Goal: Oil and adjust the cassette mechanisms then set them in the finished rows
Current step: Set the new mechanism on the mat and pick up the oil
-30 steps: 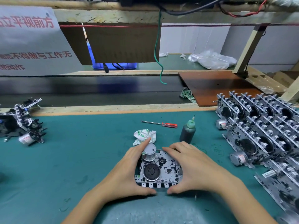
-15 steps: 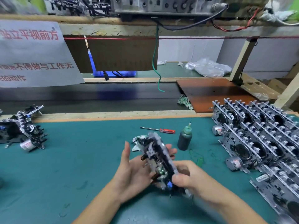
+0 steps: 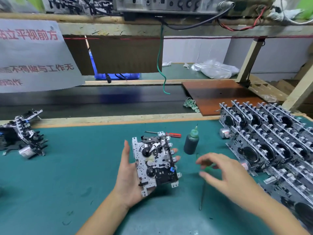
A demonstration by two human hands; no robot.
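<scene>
1. Since half a second ago, the right hand is letting go of the grey stamped-metal cassette mechanism and moving right, fingers spread wide and holding nothing, over a thin green-handled tool lying on the teal tabletop.
2. At centre frame, the left hand is cradling the mechanism face-up, fingers wrapping round behind it.
3. It is probably handling as stiff and fairly light, with delicate black reels and levers; gripping the plate edges looks safest.
4. Right of centre, the dark oil bottle with a green nozzle is standing near the finished rows of mechanisms.
</scene>
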